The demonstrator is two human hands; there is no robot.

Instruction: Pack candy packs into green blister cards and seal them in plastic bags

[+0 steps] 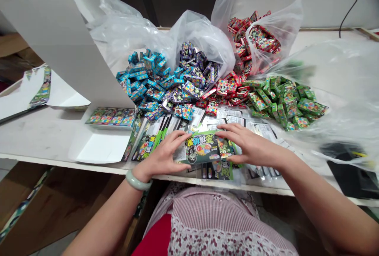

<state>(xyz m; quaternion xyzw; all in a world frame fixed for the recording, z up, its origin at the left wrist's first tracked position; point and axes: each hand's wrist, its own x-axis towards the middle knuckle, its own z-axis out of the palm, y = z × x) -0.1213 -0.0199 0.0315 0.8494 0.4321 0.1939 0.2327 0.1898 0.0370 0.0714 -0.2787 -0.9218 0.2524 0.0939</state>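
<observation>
My left hand (164,154) and my right hand (248,145) both grip a flat green printed packet (202,149) just above the table's front edge. The left thumb and fingers pinch its left end. Over its right end the right fingers lie curled. Beneath it lie more flat packets with black, white and green print (154,137). A pale green bangle (136,182) sits on my left wrist.
Heaps of small boxes lie behind: blue (145,78), purple (194,74), red (225,88) and green (281,100), with clear plastic bags (204,31). An open white display carton (97,145) with a raised lid stands at left, a row of boxes inside. White table (32,133).
</observation>
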